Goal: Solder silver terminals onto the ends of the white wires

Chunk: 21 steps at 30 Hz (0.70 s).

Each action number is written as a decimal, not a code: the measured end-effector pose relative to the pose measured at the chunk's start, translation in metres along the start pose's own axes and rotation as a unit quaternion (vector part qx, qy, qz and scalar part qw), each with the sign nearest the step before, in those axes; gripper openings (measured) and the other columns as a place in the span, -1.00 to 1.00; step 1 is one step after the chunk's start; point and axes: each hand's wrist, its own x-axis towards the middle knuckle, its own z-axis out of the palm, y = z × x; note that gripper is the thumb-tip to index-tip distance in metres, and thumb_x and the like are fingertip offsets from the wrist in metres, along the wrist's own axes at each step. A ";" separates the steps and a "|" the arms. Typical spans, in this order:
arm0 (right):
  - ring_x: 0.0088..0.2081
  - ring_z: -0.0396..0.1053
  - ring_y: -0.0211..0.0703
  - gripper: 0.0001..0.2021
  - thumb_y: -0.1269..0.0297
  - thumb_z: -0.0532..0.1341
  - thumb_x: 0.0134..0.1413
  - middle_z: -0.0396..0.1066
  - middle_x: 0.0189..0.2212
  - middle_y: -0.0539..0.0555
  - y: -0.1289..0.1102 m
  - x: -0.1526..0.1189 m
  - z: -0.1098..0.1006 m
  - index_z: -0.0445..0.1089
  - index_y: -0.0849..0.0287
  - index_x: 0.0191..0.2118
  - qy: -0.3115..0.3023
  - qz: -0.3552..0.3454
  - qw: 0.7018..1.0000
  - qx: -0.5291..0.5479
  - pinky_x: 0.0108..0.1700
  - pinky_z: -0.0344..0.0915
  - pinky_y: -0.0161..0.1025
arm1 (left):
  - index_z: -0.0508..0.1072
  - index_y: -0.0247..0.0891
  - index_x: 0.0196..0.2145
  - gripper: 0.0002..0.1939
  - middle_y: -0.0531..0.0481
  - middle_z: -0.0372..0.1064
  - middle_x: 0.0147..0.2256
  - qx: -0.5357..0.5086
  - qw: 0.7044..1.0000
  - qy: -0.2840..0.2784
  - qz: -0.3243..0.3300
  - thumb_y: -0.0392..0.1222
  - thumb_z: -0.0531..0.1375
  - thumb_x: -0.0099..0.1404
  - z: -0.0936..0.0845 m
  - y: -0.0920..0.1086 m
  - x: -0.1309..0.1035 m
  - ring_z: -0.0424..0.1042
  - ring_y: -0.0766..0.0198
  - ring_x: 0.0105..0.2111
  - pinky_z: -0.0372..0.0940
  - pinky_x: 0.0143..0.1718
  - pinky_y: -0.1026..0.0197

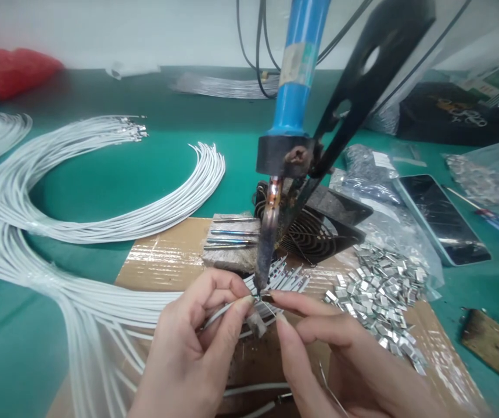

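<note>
My left hand [201, 342] pinches a white cable [221, 313] near its end, just under the tip of a blue-handled soldering iron [293, 75] held in a black bracket. Close by on the right, my right hand [327, 348] has its thumb and index finger around a thin wire [270, 310] that meets the cable end at the iron tip. The exact contact there is too small to tell. Behind my fingers lie several cable ends [286, 278] on cardboard [157, 261].
Looped white cable bundles [101, 229] spread over the left side. Small metal pieces [375, 290] are heaped at the right, near a phone [443, 217] and plastic bags. A black fan [319, 232] stands behind the iron, and a stained sponge [488, 342] lies far right.
</note>
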 end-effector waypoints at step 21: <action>-0.34 0.71 -0.02 -0.84 0.47 0.42 0.08 0.71 -0.33 0.08 -0.002 0.001 0.002 0.52 0.07 -0.42 0.009 0.003 1.000 0.016 -0.30 0.60 -0.30 | 0.55 -0.11 -0.33 -0.85 0.03 0.57 -0.33 0.036 0.998 0.048 0.008 -0.03 0.36 0.29 0.002 0.003 -0.003 0.53 0.19 -0.27 0.12 -0.60 0.39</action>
